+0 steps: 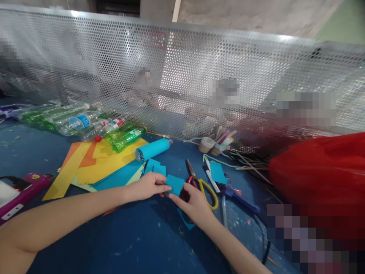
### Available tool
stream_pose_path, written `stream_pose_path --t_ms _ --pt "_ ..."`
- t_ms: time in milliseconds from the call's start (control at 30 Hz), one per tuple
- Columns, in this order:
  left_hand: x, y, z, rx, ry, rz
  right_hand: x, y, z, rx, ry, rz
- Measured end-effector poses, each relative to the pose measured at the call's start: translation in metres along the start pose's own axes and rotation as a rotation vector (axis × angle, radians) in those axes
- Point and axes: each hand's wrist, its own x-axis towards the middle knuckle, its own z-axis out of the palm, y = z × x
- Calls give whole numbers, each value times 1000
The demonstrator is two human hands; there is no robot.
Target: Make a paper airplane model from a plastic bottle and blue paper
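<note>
A small square of blue paper is held between my two hands above the blue table. My left hand pinches its left edge with thumb and fingers. At the right edge, my right hand grips it the same way. Just behind my left hand lie more cut blue paper pieces. Under my right wrist another blue piece is partly hidden. Scissors with red and yellow handles rest beside my right hand, blades pointing away. A bottle wrapped in blue paper lies on its side beyond.
Sheets of yellow paper and several plastic bottles lie at the left, near a magenta power strip. A blue glue gun and a blue paper piece are at the right. A perforated metal panel runs behind.
</note>
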Motion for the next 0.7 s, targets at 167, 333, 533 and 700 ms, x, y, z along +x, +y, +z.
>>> stream_pose_path --t_ms 167,333,533,700 --pt "0 1 1 -35 22 -6 -1 3 1 -35 -38 -11" --pt "0 1 1 -77 15 -25 -1 8 2 -3 -29 3" --pt "0 -2 0 -120 -13 -5 0 12 4 61 -36 27" --pt "1 -5 -1 -133 -38 7 0 12 4 100 -33 27"
